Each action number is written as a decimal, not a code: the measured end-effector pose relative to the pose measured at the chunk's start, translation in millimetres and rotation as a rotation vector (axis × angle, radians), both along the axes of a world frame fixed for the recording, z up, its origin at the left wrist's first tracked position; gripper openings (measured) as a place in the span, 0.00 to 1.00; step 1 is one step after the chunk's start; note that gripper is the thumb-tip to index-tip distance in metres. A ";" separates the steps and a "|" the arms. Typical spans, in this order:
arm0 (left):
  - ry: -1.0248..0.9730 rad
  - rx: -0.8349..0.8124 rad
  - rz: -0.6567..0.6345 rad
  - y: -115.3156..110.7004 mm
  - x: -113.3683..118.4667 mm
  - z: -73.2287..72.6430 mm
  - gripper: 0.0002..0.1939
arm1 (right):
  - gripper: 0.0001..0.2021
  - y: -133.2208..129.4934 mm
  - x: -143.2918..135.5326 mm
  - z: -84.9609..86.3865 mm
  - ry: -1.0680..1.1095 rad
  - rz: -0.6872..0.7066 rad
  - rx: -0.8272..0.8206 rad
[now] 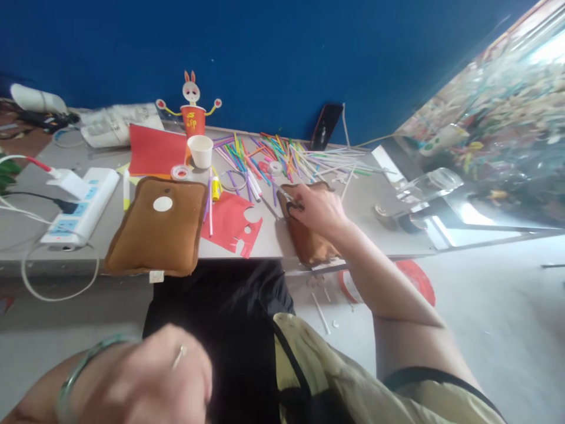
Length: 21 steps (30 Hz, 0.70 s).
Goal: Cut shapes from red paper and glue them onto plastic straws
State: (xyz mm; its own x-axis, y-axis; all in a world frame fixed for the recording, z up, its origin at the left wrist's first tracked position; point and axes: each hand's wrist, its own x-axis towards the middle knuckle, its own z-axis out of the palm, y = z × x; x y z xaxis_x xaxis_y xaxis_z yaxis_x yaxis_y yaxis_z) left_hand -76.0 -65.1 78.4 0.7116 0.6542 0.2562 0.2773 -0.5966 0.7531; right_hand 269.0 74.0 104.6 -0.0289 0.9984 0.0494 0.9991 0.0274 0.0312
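Note:
My right hand (315, 209) is closed round the dark handles of scissors (285, 193), their grey blades pointing left. It is over a brown hot-water bag (304, 241) at the table's front edge. My left hand (154, 377), with a ring and a pale bangle, is close to the camera and blurred. Its fingers look curled in, and whatever they may hold is hidden. Left of the scissors lies a red paper sheet (225, 221) with round cut-outs. A second brown hot-water bag (161, 235) with a white round spot lies further left.
A red paper cup (193, 121) with a rabbit head and arms stands at the back, beside a white paper cup (200, 152). Coloured sticks (282, 156) are heaped behind. A power strip (82, 206) lies left; a clear jar (435, 182) lies right. A phone (325, 126) leans on the wall.

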 end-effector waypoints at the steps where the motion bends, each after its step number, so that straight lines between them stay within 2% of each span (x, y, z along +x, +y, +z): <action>1: -0.004 -0.072 0.023 6.4 5.3 -4.5 0.16 | 0.10 -11.9 5.4 0.7 0.086 -0.005 0.036; 2: 0.008 -0.139 0.021 13.1 12.4 -11.9 0.17 | 0.09 -24.9 9.8 0.5 0.199 0.007 0.062; 4: -0.020 -0.579 0.064 26.1 31.2 -33.7 0.15 | 0.09 -51.5 15.2 -3.1 0.507 0.088 0.031; 6: -0.129 -1.007 0.115 36.9 52.6 -58.8 0.19 | 0.11 -75.7 15.9 -10.9 0.806 0.138 -0.091; 9: -0.378 -1.317 0.256 45.9 81.0 -84.4 0.24 | 0.12 -102.1 11.7 -26.7 0.980 0.128 -0.253; 11: -0.485 -1.389 0.314 47.2 94.6 -89.1 0.24 | 0.14 -113.3 9.2 -36.8 0.998 0.143 -0.350; 14: -0.568 -1.425 0.388 45.9 106.9 -87.1 0.25 | 0.16 -123.3 9.0 -47.8 1.037 0.096 -0.436; 18: -0.620 -1.375 0.488 44.5 114.1 -87.0 0.27 | 0.17 -127.9 12.8 -57.0 1.094 -0.008 -0.520; 21: -0.628 -1.325 0.520 44.2 116.6 -88.2 0.28 | 0.16 -127.2 15.0 -64.1 1.173 -0.025 -0.561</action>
